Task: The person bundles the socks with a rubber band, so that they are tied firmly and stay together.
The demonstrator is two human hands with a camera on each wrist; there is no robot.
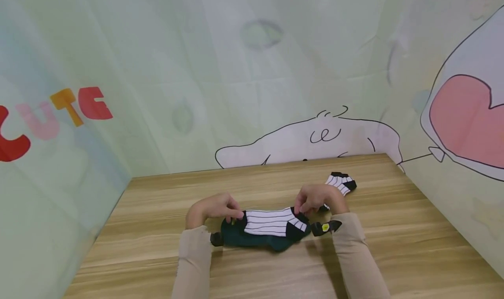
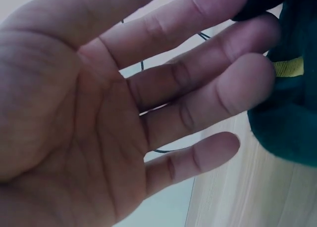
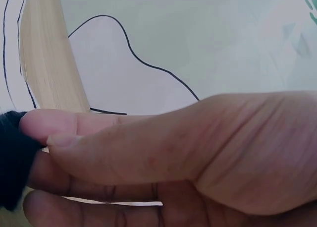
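A white ankle sock point(image 1: 265, 222) with thin black stripes and black cuff, heel and toe is stretched flat between the two hands. My left hand point(image 1: 216, 206) pinches its black cuff at the left end; in the left wrist view the other fingers extend beside the dark green sock point(image 2: 292, 133) and its small yellow patch. At the opposite end, my right hand point(image 1: 316, 196) grips a black corner between thumb and fingertips, the dark fabric point(image 3: 15, 162) showing in the right wrist view. Beneath, the green sock lies on the table, partly covered by the striped one.
A second striped sock point(image 1: 340, 182) lies behind the right hand, partly hidden by it. The wood-grain table point(image 1: 165, 194) meets printed cloth walls point(image 1: 177, 71) at the back and sides. Dark straps with small devices point(image 1: 324, 228) sit at both wrists.
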